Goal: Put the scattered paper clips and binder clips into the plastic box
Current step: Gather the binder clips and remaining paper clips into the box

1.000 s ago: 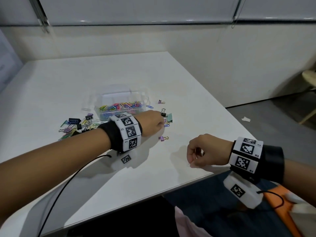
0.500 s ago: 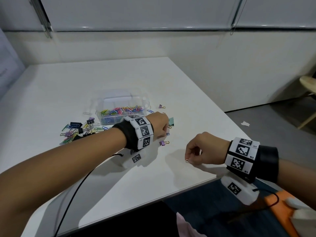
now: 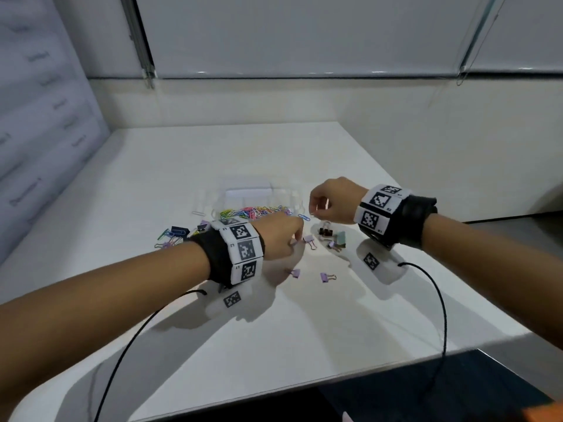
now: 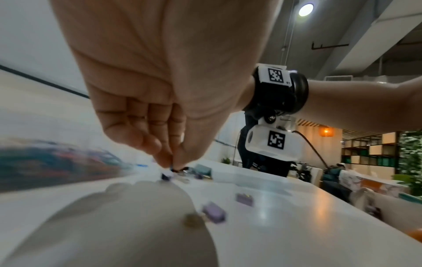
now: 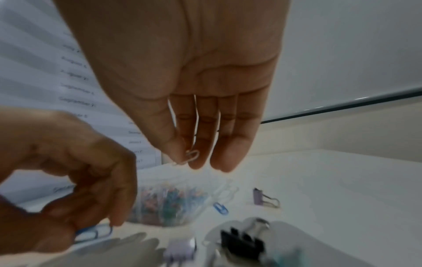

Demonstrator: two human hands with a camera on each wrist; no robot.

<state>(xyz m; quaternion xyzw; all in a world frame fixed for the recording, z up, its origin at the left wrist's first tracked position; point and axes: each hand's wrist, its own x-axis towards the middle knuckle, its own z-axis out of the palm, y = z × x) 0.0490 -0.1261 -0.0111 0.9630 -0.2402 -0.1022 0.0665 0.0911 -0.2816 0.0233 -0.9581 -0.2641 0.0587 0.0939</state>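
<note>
A clear plastic box (image 3: 292,197) with several coloured paper clips inside stands mid-table. My right hand (image 3: 313,210) hovers just right of the box and pinches a white paper clip (image 5: 190,158) between thumb and forefinger. My left hand (image 3: 296,238) is low on the table in front of the box's right end, fingers curled down, pinching a blue paper clip (image 5: 94,233). Purple binder clips (image 3: 309,240) (image 3: 295,272) (image 3: 327,277), a black binder clip (image 3: 325,231) and a teal binder clip (image 3: 341,239) lie around the hands. Another blue paper clip (image 3: 304,217) lies by the box.
A heap of mixed clips (image 3: 174,236) lies left of the box, with a white clip (image 3: 198,213) behind it. The white table (image 3: 304,330) ends close to me and at the right. Cables (image 3: 438,300) trail from both wristbands.
My right hand has travelled from the near table edge forward to the box's right side, still pinching the white clip. My left hand stays among the clips right of the box.
</note>
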